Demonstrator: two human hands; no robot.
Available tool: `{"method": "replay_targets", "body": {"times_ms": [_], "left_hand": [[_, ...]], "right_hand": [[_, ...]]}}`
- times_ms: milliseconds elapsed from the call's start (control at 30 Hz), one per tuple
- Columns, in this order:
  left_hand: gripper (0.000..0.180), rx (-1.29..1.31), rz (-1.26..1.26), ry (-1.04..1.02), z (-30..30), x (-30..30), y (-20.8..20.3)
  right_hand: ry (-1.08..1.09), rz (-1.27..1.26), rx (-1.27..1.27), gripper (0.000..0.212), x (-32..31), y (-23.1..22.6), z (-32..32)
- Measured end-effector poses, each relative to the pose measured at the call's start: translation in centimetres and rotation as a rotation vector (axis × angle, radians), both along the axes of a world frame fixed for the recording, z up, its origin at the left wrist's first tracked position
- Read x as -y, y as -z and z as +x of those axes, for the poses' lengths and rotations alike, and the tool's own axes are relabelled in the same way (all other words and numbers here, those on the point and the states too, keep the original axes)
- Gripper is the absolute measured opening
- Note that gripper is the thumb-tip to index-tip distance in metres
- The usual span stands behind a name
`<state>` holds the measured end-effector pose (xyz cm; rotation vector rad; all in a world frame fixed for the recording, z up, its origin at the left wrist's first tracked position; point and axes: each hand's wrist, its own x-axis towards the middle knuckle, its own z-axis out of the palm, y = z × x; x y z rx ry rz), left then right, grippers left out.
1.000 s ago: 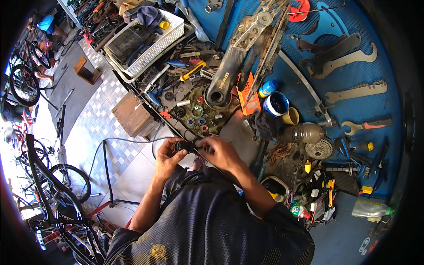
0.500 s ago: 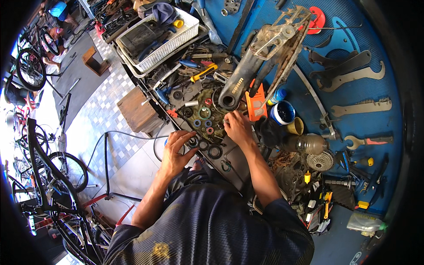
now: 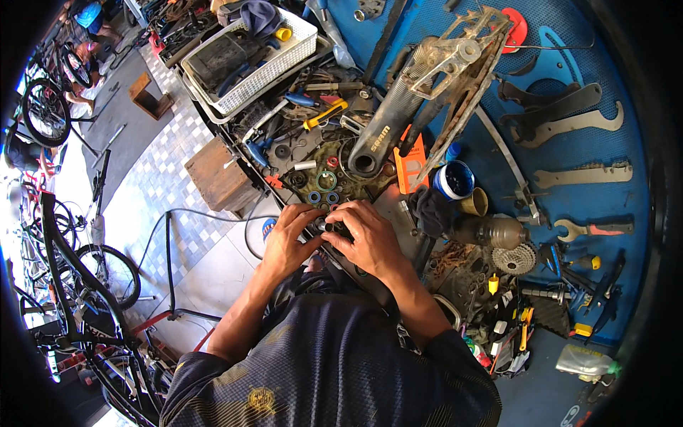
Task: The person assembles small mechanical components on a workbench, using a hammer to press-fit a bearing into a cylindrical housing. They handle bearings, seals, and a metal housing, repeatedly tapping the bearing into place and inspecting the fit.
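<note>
Working at the near edge of the cluttered worktop (image 3: 398, 206), your left hand (image 3: 290, 238) and right hand (image 3: 366, 235) meet over a small dark part (image 3: 324, 226), which sits between your fingertips just below a scatter of coloured rings and bearings (image 3: 321, 186). Both grips are curled closed onto that part, the left from its side and the right from above, apparently so that one hand steadies it while the other works on it; what exactly the part is cannot be told, as your fingers cover most of it. Keeping it close to your body and low over the worktop edge likely gives you control and a clear view. Beyond the rings, toward the far side, a black crank arm (image 3: 388, 124) leans beside an orange card (image 3: 411, 165); a blue tin (image 3: 454, 179) and a brass cup (image 3: 473, 203) stand to the right. A white basket (image 3: 250, 50) holds gear at the far left corner, and flat wrenches (image 3: 562, 121) hang on the blue board (image 3: 626, 71) within reach.
</note>
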<state>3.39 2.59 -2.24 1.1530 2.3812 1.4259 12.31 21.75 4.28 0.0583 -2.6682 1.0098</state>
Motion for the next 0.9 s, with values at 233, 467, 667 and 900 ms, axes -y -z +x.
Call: {"method": "replay_targets", "body": {"times_ms": [233,467,667,900], "left_hand": [[0.057,-0.025,0.012,-0.009,-0.3,-0.2,0.0],[0.055,0.018,0.036,-0.035,-0.4,-0.4,-0.3],[0.054,0.010,0.043,-0.030,-0.6,-0.7,-0.8],[0.051,0.132,0.026,-0.030,-0.6,-0.7,-1.3]], "right_hand": [[-0.016,0.074,0.073,0.039,0.1,0.0,-0.6],[0.073,0.100,0.067,0.054,-0.6,-0.5,0.5],[0.075,0.094,0.049,0.052,-1.1,-0.8,1.2],[0.055,0.081,0.019,0.051,-0.8,-0.8,1.1]]}}
